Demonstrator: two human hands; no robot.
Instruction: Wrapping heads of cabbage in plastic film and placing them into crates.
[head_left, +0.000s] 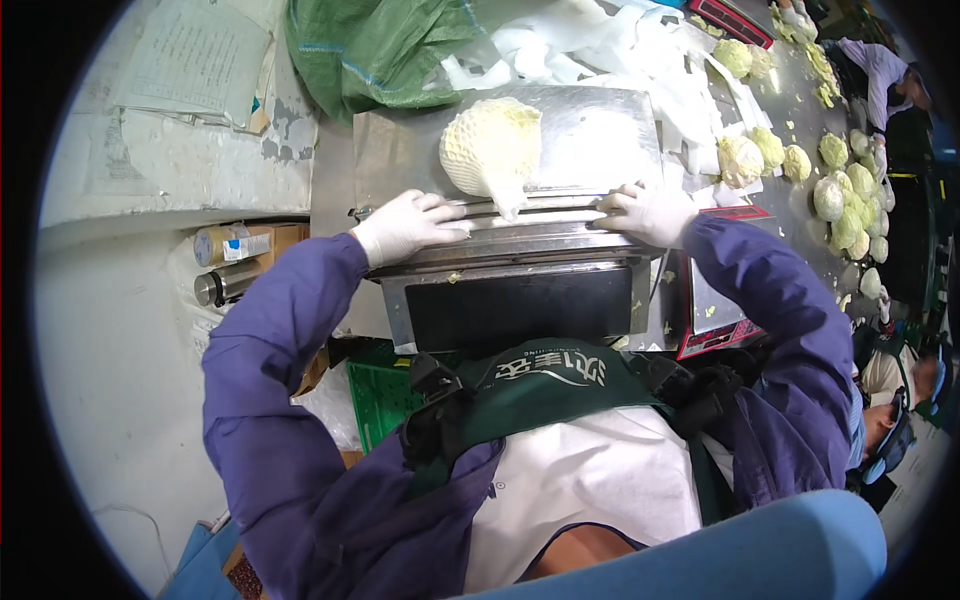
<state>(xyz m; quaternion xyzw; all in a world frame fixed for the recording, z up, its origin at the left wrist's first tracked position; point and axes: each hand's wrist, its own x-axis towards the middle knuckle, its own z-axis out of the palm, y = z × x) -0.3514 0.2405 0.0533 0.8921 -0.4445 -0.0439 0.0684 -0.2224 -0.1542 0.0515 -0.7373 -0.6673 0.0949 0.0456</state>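
Observation:
In the head view, my left hand (415, 227), in a white glove, rests on the left part of a metal bar across a stainless-steel wrapping machine (405, 150). My right hand (643, 214), gloved too, lies with bent fingers at the bar's right part. Whether the fingers grip a film or only touch the bar, I cannot tell. Between and beyond the hands, a pale cabbage head (491, 146) in a white foam net sits on the metal plate. The net's narrow tail hangs toward the bar. A black panel (521, 309) is on the machine's near side.
Cabbages (847, 202) lie on the steel table to the right, near white foam nets (637, 52). A red-edged weighing scale (720, 289) stands beside the machine. A green woven sack (375, 52) is behind it, a steel flask (225, 283) at left. Co-workers (881, 75) are at the right.

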